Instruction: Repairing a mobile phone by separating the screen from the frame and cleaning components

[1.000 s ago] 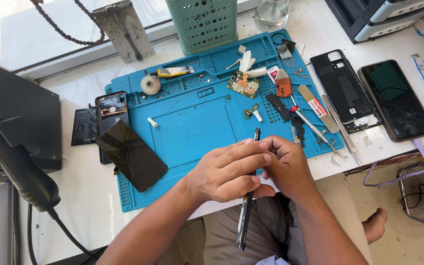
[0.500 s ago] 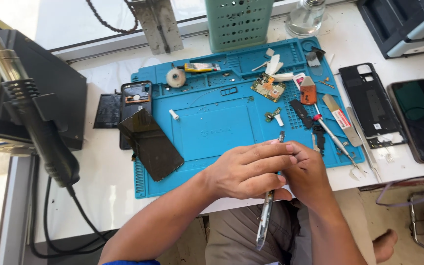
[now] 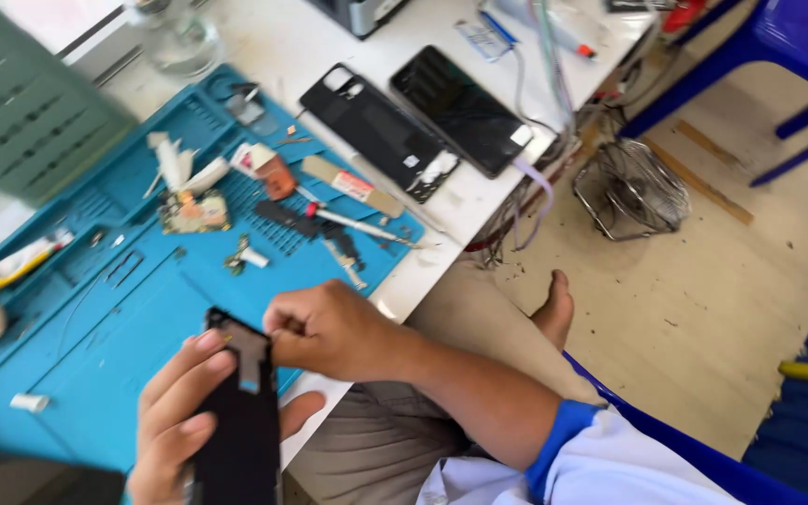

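Head view, single camera, looking down and to the right.

Left hand (image 3: 189,411): wrapped around a dark phone panel (image 3: 236,440), which is held upright above the near edge of the blue work mat (image 3: 123,318). Fingers are curled along the panel's left side, with the thumb showing at its right side. Grip is closed.

Right hand (image 3: 329,327): fingertips are pressed together in a pinch at the panel's top edge, just beside a grey strip (image 3: 252,360) running down its face. Whether the strip itself or only the edge is pinched cannot be told.

Change noted against the two earlier pictures: both hands were then joined over a thin dark tool hanging below the mat's edge, and a dark panel was lying at the mat's left side. Now no tool is seen in either hand and a panel is held off the mat. The view has also swung right, so the floor is brought in. Judged: the work has passed from tool handling to direct handling of the panel.

Elsewhere on the mat: small circuit board (image 3: 194,210), screwdriver (image 3: 357,224), yellow tube (image 3: 11,266). Beyond it, on the white table: black phone frame (image 3: 376,131) and dark-screened phone (image 3: 460,108), side by side. On the floor: wire fan guard (image 3: 633,192).
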